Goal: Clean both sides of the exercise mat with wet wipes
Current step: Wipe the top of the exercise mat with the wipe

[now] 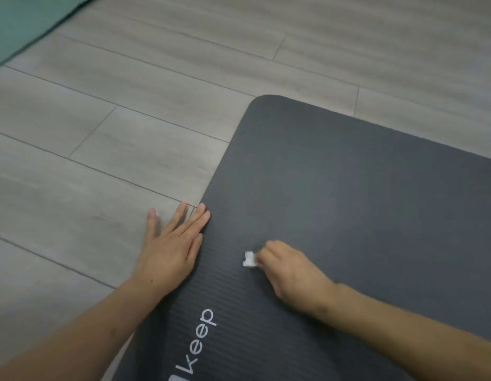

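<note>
On the grey plank floor (107,86), a dark ribbed exercise mat (348,188) is lying flat, filling the right and near part of the view, its rounded far-left corner showing and white "Keep" lettering (201,340) running along its near-left edge. The right hand (291,276) is resting on the mat, fingers curled, pinching a small crumpled white wet wipe (249,259) against the surface. The left hand (171,243) is lying flat with fingers spread wide, straddling the mat's left edge and the floor. A green mat (21,20) is occupying the far-left corner.
</note>
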Available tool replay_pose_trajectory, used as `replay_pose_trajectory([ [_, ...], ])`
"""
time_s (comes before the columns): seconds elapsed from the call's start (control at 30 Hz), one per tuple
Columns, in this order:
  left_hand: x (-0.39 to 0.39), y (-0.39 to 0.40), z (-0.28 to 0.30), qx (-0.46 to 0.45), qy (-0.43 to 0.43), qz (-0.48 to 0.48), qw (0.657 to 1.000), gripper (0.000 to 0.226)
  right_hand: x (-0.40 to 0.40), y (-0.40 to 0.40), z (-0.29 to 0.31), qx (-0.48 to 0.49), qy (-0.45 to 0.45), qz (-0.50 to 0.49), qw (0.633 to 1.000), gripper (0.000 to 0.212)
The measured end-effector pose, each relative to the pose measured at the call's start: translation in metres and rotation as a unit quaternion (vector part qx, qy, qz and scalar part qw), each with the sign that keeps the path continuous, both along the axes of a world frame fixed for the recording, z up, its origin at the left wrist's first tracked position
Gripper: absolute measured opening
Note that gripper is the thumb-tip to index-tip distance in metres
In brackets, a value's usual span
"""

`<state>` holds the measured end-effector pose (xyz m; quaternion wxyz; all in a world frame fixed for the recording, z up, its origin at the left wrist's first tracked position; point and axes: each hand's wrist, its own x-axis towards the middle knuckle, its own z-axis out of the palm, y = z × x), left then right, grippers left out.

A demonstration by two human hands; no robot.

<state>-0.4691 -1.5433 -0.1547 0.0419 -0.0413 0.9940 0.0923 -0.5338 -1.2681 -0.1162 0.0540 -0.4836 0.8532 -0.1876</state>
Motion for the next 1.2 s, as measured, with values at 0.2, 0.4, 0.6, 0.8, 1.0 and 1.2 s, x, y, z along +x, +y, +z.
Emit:
replay_pose_trajectory([
  [0.2,0.007,0.006,-0.002,0.004,0.035,0.055,0.998,0.056,-0.136,-0.026,0.000,0.031,0.084,-0.096,0.991,0.006],
  [0.4,0.014,0.002,-0.004,-0.008,0.046,0.119,0.992,0.058,-0.090,-0.046,-0.004,0.019,0.047,-0.137,0.989,0.008],
  [0.6,0.012,0.002,-0.006,-0.002,0.063,0.107,0.992,0.055,-0.087,-0.044,-0.001,0.035,0.069,0.036,0.996,0.008],
  [0.8,0.014,0.004,-0.006,-0.008,0.055,0.118,0.991,0.054,-0.141,-0.071,-0.008,0.004,0.071,-0.215,0.974,0.008],
  [1.0,0.011,0.001,-0.006,-0.010,0.063,0.113,0.992,0.054,-0.053,-0.059,-0.004,0.026,0.070,0.086,0.993,0.004],
  [1.2,0.011,0.001,-0.005,-0.022,0.050,0.128,0.990,0.053,-0.214,-0.117,-0.003,0.031,0.063,-0.267,0.961,0.006],
])
